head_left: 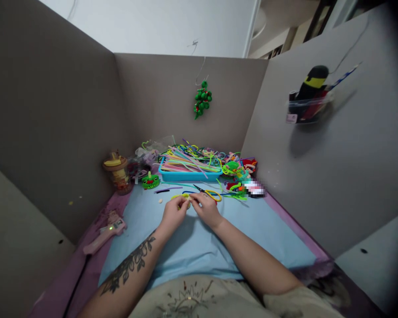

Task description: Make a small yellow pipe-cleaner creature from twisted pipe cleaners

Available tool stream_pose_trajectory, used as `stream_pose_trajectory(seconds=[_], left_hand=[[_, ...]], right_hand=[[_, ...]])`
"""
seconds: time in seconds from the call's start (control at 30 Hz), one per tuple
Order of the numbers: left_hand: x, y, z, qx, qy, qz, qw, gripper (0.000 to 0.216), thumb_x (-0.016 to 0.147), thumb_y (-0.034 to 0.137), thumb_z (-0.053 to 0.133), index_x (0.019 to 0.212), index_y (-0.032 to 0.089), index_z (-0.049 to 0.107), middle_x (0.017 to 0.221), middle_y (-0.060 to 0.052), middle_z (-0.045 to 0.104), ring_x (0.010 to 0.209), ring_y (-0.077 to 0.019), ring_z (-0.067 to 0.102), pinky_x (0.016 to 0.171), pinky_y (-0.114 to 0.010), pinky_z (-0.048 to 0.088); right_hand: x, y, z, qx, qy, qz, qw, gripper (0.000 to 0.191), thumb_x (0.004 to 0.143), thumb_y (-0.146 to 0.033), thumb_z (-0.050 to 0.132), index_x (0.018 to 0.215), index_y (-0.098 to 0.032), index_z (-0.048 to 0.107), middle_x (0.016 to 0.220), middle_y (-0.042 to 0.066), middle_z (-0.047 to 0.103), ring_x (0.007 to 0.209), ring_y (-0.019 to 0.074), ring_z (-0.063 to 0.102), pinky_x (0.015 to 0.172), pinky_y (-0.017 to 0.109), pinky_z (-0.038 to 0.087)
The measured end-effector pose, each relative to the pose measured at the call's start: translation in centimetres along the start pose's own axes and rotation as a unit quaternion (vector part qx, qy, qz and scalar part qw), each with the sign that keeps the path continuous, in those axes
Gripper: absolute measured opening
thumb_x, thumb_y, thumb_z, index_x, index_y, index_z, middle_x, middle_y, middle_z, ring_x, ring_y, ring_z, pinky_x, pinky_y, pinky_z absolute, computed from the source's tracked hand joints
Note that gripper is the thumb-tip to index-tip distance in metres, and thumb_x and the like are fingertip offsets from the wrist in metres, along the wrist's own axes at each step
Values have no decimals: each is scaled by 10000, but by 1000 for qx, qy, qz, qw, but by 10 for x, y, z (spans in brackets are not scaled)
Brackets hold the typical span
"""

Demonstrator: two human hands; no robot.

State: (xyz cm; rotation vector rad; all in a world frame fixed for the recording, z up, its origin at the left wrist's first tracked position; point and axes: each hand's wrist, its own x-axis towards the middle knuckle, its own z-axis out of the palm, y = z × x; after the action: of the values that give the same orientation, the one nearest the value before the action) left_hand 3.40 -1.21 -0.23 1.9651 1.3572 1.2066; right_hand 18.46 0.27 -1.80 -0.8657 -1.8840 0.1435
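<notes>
My left hand [173,213] and my right hand [206,209] meet over the light blue mat [252,229], fingers pinched together on a small yellow pipe-cleaner piece [185,198] between them. Just beyond the fingers lie scissors with yellow handles [209,193]. A blue tray [189,176] heaped with coloured pipe cleaners [189,161] stands further back.
Grey partition walls enclose the desk on three sides. A pink glue gun [104,233] lies at the left, a jar [117,173] at the back left, a green pipe-cleaner figure [150,180] by the tray, finished figures [239,174] at the right. A green ornament [202,98] hangs on the back wall.
</notes>
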Motion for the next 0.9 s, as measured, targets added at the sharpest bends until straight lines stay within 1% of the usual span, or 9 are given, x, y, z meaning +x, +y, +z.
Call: stream_pose_trajectory(seconds=[0.17,0.3,0.6,0.77,0.9], left_hand=[[1,0,-2,33,-3,9,999,228,813,295,457,674,158,576,641,-5,591,612,-122,513,583,-229,361],[2,-1,-4,60,-7,12,998,209,800,273,467,673,159,587,653,-9,597,617,-123,507,585,-232,357],[0,0,-4,74,-14,34,997,198,803,251,469,672,162,588,655,-11,586,613,-122,491,579,-232,339],[0,0,-3,70,-17,31,997,203,808,264,465,684,164,591,659,-13,583,616,-124,492,578,-232,345],[0,0,-3,76,-20,31,996,209,812,270,456,683,165,583,659,-16,578,620,-127,494,584,-233,349]], right_hand=[[1,2,-2,2,-4,2,1000,186,856,-226,492,984,-227,627,873,68,673,820,199,603,771,355,467],[2,3,-5,6,-19,5,1000,177,852,-231,497,955,-231,642,865,63,680,810,198,609,769,351,469],[3,5,-7,-5,-11,2,1000,148,838,-245,526,884,-231,666,840,49,701,770,186,633,753,330,480],[3,4,-8,21,-11,25,999,132,814,-246,554,858,-246,678,838,39,708,774,188,646,764,333,485],[4,3,-9,23,-5,28,999,129,805,-258,567,854,-248,686,833,39,712,760,190,653,754,333,497]])
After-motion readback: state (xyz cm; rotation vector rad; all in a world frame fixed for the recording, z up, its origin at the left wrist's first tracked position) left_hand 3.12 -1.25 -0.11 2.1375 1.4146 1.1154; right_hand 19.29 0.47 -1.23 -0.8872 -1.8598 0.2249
